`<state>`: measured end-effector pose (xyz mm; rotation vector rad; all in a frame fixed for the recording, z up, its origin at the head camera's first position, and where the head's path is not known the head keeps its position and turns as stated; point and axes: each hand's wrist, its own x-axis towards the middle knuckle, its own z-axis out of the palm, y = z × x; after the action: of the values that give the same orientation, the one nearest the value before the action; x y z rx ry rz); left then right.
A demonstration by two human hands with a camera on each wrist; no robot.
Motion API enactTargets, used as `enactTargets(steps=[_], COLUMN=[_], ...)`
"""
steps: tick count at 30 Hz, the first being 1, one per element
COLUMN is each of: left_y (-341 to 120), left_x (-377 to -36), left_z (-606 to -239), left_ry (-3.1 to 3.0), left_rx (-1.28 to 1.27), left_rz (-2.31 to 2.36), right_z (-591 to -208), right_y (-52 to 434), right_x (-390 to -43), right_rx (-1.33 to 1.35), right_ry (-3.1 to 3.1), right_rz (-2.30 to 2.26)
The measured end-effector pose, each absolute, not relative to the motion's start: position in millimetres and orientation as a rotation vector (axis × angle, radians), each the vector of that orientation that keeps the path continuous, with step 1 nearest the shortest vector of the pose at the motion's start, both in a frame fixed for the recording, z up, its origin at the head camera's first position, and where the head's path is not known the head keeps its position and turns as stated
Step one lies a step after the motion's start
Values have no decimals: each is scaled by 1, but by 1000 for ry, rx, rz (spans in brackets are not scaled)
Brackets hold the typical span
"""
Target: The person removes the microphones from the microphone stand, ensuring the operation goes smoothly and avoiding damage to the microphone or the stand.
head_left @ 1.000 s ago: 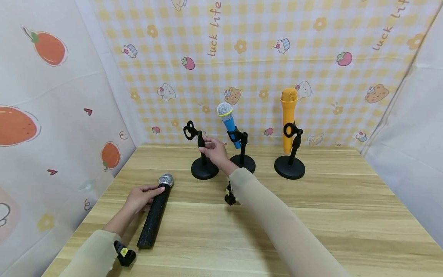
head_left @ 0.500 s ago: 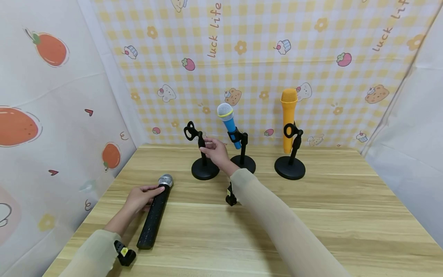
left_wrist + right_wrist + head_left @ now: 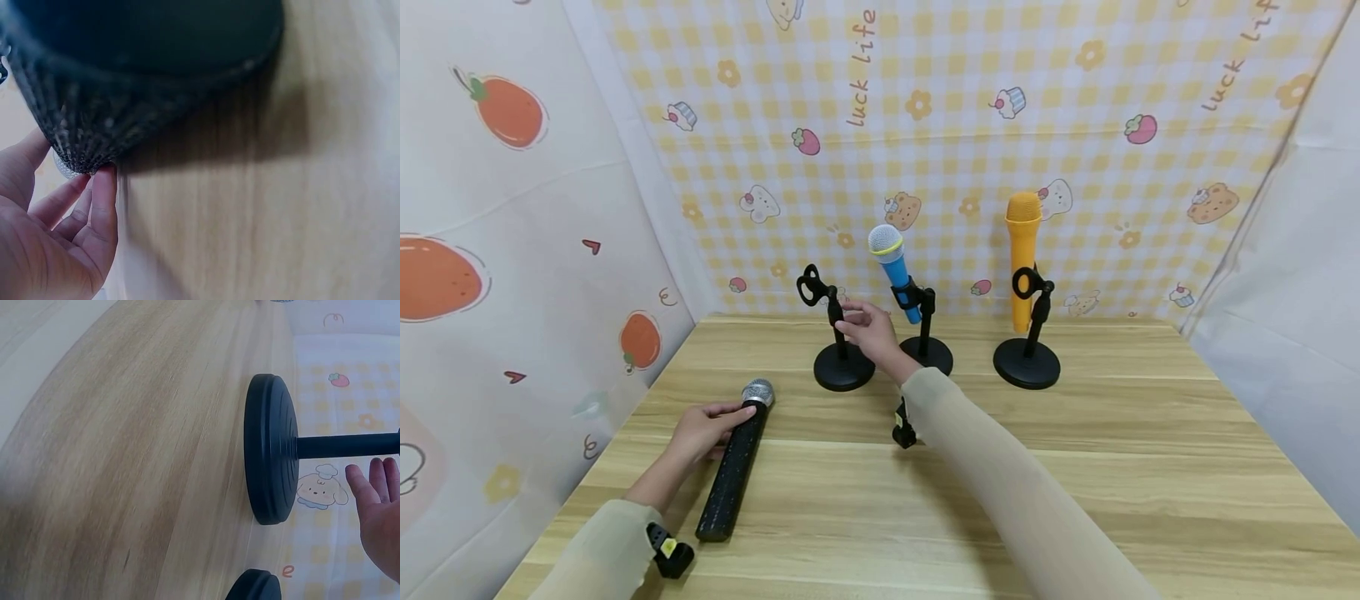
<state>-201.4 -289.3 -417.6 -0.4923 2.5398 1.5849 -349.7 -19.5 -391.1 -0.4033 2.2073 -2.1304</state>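
A black microphone with a silver mesh head lies on the wooden table at the left. My left hand rests on its upper body near the head, and in the left wrist view the fingertips touch the microphone. My right hand is held with straight fingers next to the post of an empty black stand. In the right wrist view the fingers hang just off that stand's post and hold nothing.
A blue microphone sits in the middle stand. An orange microphone sits in the right stand. Patterned cloth walls close the table's back and sides. A second round base shows low in the right wrist view.
My right hand has shifted very slightly beside the empty stand's post. The left hand and the black microphone have stayed where they were.
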Motion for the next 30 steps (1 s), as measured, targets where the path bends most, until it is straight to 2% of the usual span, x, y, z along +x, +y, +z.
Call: enactTargets(steps=[30], left_y=[-300], left_x=[-197], left_z=[-398], left_ry=[2555], left_rx=[-466], left_rz=[1652], right_z=[-392], right_y=[7], right_x=[-334], right_rx=[-459], right_ry=[2248], right_rz=[-2053])
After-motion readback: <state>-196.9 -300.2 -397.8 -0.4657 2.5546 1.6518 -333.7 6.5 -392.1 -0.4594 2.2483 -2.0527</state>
